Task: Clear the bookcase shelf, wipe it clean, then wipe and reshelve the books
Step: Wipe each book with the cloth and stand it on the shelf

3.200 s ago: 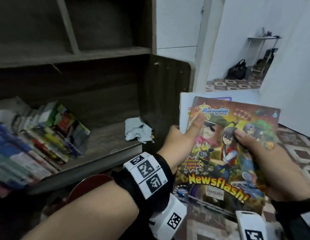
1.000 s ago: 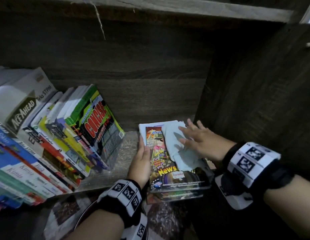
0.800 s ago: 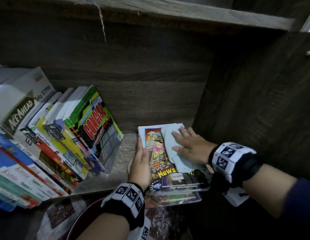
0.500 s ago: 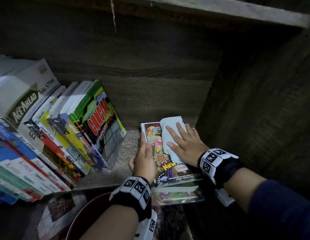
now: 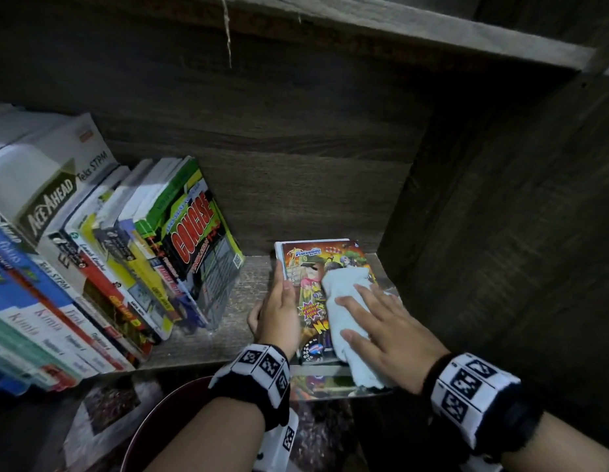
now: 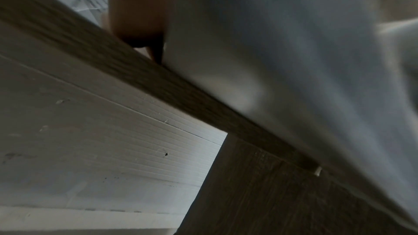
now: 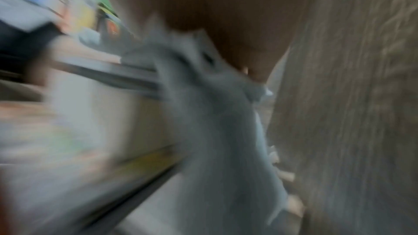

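Comic book (image 5: 306, 267): flat on the wooden shelf (image 5: 241, 301), right end, front edge hanging past the lip, on top of another thin book.
Right hand (image 5: 388, 327): fingers straight and spread, pressing the pale cloth (image 5: 340, 301) down on the cover; wrist view just a blur of grey fabric (image 7: 214, 113).
Left hand (image 5: 279, 311): fingers laid along the comic's left edge, thumb out on the shelf side.
Leaning books (image 5: 126, 260): stacked aslant at the left, apart from the comic.
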The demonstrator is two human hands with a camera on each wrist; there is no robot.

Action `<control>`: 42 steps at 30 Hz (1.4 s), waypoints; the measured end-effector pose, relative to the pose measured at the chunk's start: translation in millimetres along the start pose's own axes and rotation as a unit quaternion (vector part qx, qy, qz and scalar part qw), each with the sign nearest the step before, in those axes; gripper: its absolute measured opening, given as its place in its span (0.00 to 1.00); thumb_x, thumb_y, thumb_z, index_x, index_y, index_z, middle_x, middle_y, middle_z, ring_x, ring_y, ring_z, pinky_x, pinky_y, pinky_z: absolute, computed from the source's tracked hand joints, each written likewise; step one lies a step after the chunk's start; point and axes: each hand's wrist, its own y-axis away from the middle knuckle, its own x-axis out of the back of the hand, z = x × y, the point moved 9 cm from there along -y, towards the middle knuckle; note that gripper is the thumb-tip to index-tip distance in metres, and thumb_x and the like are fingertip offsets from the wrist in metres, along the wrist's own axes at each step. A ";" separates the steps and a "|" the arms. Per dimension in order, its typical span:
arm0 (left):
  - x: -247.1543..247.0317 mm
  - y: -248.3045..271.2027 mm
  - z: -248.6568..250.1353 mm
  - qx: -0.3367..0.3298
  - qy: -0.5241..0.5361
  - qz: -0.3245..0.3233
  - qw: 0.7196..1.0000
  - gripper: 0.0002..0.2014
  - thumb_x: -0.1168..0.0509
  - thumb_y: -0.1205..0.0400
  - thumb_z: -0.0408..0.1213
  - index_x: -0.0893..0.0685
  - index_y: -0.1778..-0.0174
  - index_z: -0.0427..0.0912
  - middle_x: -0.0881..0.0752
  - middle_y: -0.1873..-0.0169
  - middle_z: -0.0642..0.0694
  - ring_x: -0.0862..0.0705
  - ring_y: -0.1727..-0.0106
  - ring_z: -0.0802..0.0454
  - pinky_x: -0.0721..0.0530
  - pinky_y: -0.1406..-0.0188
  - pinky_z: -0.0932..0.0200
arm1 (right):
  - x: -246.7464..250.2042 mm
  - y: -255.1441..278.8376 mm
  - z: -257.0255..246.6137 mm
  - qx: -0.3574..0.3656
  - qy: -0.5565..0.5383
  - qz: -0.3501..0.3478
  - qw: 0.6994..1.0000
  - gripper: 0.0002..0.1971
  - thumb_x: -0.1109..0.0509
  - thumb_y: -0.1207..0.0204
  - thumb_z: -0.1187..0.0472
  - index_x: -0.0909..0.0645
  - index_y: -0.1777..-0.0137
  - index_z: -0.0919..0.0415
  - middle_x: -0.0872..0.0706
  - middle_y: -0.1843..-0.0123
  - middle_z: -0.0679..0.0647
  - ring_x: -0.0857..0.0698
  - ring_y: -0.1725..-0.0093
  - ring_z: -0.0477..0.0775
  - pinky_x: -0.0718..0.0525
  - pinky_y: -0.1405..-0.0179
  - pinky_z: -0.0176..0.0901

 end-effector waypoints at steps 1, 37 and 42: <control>-0.7 0.0 1.8 -0.002 -0.006 -0.002 1.000 0.22 0.61 0.10 0.51 0.49 0.17 0.67 0.28 0.22 0.55 0.41 0.18 0.53 0.57 0.26 0.61 | 2.3 -3.7 9.4 -0.023 -0.002 -0.001 1.000 0.41 0.75 0.32 0.26 0.57 0.17 0.35 0.57 0.13 0.47 0.64 0.15 0.50 0.64 0.17 0.46; -6.0 -2.7 8.7 -0.017 -0.010 -0.008 1.000 0.22 0.59 0.09 0.47 0.47 0.17 0.66 0.21 0.28 0.53 0.27 0.45 0.67 0.55 0.25 0.60 | 32.0 -40.7 57.6 -0.202 0.045 0.022 0.978 0.33 0.45 0.18 0.48 0.50 0.15 0.56 0.48 0.14 0.60 0.47 0.16 0.61 0.44 0.19 0.58; -4.4 -5.2 9.0 -0.011 -0.060 -0.030 0.998 0.24 0.60 0.09 0.49 0.52 0.16 0.63 0.12 0.44 0.50 0.19 0.54 0.61 0.48 0.22 0.53 | 74.6 -27.9 8.8 -0.057 0.109 0.261 0.957 0.16 0.22 0.39 0.70 0.14 0.50 0.65 0.15 0.54 0.62 0.17 0.56 0.65 0.18 0.60 0.51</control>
